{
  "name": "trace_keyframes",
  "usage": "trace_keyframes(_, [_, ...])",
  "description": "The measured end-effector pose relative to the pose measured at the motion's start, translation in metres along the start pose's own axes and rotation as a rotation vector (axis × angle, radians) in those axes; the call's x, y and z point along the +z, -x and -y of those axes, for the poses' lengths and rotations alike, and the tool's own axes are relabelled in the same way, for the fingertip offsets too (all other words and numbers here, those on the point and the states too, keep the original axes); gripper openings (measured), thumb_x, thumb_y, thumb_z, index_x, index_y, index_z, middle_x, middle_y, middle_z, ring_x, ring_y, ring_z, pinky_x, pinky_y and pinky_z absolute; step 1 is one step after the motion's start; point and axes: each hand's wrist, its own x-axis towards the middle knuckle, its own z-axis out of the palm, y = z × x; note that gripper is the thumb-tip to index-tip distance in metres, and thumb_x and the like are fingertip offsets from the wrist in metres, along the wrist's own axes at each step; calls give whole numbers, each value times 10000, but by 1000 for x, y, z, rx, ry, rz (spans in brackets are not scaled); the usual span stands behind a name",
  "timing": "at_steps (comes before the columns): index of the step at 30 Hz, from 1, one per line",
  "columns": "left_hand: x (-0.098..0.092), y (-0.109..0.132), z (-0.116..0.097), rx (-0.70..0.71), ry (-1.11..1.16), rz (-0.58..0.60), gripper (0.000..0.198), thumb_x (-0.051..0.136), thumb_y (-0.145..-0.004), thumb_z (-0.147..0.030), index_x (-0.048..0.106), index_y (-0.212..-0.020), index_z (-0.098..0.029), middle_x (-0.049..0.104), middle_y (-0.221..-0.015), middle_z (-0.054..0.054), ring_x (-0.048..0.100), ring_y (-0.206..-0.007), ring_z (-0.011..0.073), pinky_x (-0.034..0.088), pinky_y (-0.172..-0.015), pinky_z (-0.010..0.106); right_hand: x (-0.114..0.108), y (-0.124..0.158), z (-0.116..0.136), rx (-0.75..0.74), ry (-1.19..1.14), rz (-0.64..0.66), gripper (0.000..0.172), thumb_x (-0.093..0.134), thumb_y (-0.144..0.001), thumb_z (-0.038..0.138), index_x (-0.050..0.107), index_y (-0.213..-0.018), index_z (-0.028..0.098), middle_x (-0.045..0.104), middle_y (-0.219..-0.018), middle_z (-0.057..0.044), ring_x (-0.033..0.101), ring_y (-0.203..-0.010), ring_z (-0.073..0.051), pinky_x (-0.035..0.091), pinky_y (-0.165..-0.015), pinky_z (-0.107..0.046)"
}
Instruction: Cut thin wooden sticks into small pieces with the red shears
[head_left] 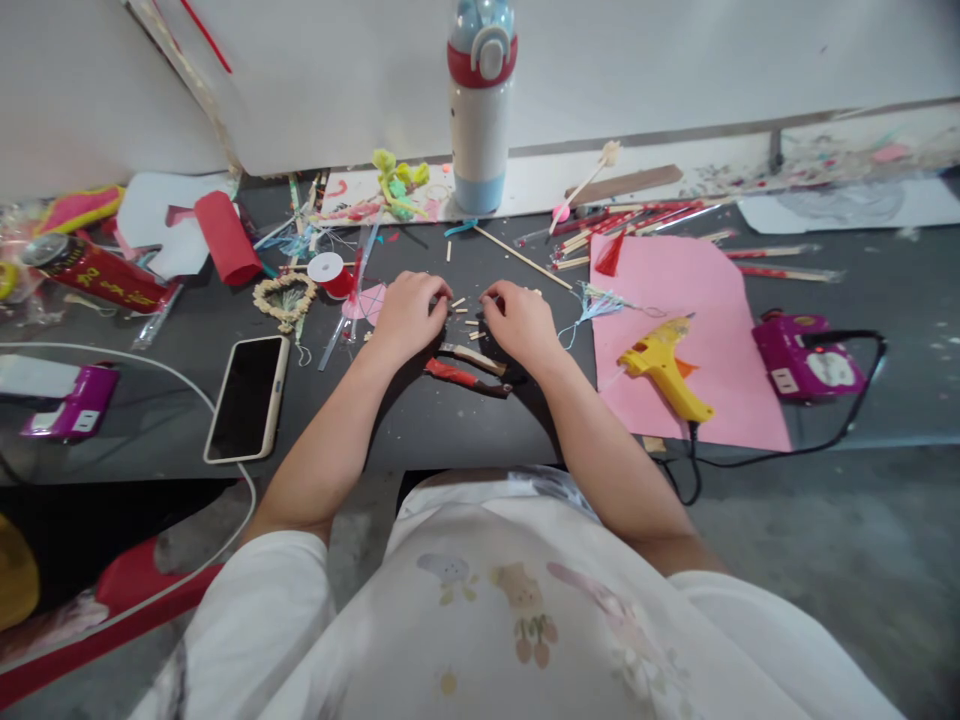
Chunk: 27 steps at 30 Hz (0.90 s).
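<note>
My left hand [409, 315] and my right hand [519, 322] rest close together on the dark table [450, 420], fingers curled and pinched toward each other. Between the fingertips lie several short wooden stick pieces [466, 318]; what each pinch holds is too small to make out. Just in front of my hands lie a pair of cutters with red handles [469, 377] and a pale stick-like tool [472, 356].
A yellow glue gun [664, 368] lies on a pink sheet [675, 300] at the right, beside a purple box [799, 355]. A phone [247, 397] lies at the left. A bottle [480, 105] stands at the back, with red ribbon spool [328, 270], long sticks [622, 225] and a red roll [226, 238].
</note>
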Motion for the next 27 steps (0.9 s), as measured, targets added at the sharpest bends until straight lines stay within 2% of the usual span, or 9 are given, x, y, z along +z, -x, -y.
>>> trace_keyframes(7, [6,-1,-2,-6,-96,0,302,487,-944,-361,735,-1040,-217,667,-1041,115,520,-1057,293,400,-923,436,1,0,1,-1,-6,1,282,456,-963,262,702,-1053,158,734,-960,-121,649,-923,-252,440,-810,-351])
trace_keyframes(17, [13,-6,-5,-39,-150,-12,285,490,-934,-342,742,-976,-216,668,-1007,129,515,-1054,316,401,-888,473,3,-1,0,-8,-1,5,278,461,-962,256,702,-1057,154,730,-956,-122,645,-920,-249,441,-809,-345])
trace_keyframes(23, [10,-5,-8,-47,-137,19,290,459,-948,-317,720,-971,-193,653,-1037,141,509,-1097,326,387,-898,467,2,0,0,-9,-1,4,278,463,-963,253,701,-1056,145,735,-959,-123,653,-928,-253,440,-806,-343])
trace_keyframes(27, [7,-3,-10,-4,-129,35,285,467,-951,-335,715,-975,-196,654,-1018,130,508,-1091,319,389,-892,456,1,-1,-1,4,-3,3,276,455,-966,255,696,-1050,150,732,-945,-122,651,-918,-253,437,-807,-347])
